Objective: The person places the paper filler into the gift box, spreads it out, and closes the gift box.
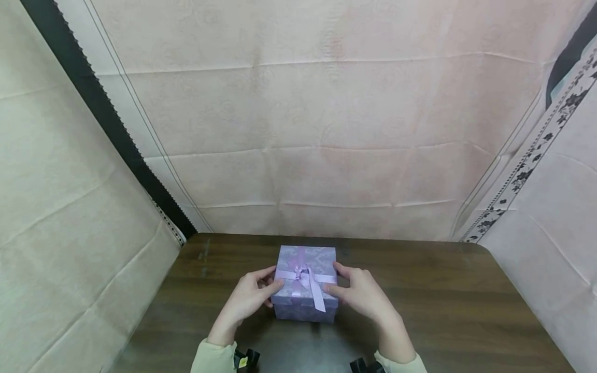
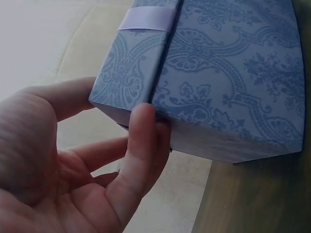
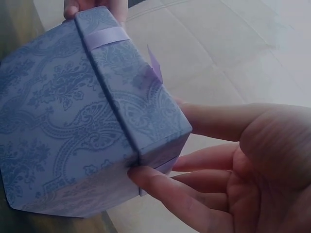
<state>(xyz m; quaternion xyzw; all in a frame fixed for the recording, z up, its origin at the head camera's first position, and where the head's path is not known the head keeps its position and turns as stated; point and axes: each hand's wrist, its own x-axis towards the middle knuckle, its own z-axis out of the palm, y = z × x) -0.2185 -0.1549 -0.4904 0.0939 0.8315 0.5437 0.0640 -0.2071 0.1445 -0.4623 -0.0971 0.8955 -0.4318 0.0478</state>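
Note:
A lavender gift box [image 1: 305,312] with a damask pattern stands on the table, its lid [image 1: 285,257] on. A pale purple ribbon [image 1: 318,295] crosses the lid and is tied in a bow on top. My left hand [image 1: 249,296] grips the lid's left side, thumb on the top edge and fingers down along the side. On the opposite side my right hand [image 1: 366,296] grips the lid in the same way. In both wrist views, a fingertip sits right at the seam between lid and base [image 2: 228,82], and the right wrist view shows the lid's side [image 3: 141,92] closely.
The dark wooden table [image 1: 443,305] extends to both sides of the box. Pale creased cloth [image 1: 326,114] hangs behind the table and along its left and right sides. A dark strip [image 1: 116,129] runs down the left corner.

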